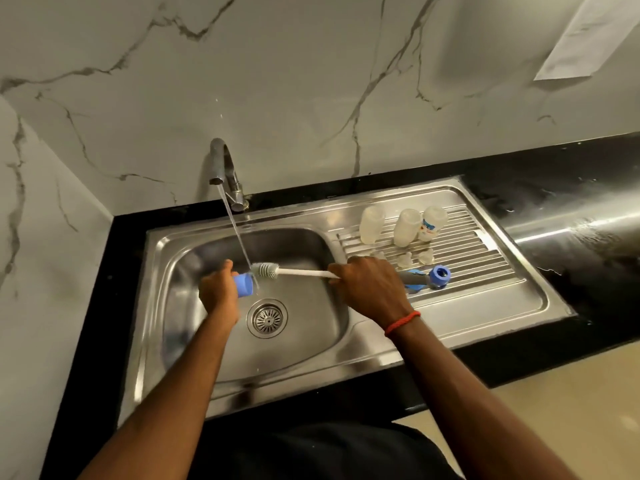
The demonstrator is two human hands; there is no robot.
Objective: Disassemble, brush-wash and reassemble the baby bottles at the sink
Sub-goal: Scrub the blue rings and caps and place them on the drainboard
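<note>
The sink (346, 351) is in use, with the tap (221, 168) at eleven o'clock from the drain running into the basin. On the drainboard (485, 271), at two o'clock from the drain, three bare bottles (408, 227) stand in a row with nothing screwed on, so disassembly looks finished. They are probably washed too (that is a judgement from where they stand). A blue ring (440, 273) lies at three o'clock, by the end of the brush handle; whether it touches the handle I cannot tell. Small clear teats (403, 259) lie just in front of the bottles. The small parts seem to be under way, and all reassembly is left.

The hands are well apart. The right hand (372, 287), at three o'clock, is clenched round the brush (301, 271), with the bristle head pointing to nine o'clock. The left hand (218, 294), at ten o'clock, grips a blue cap (244, 285) in curled fingers. The cap sits under the stream, just beside the bristles and perhaps touching them.
</note>
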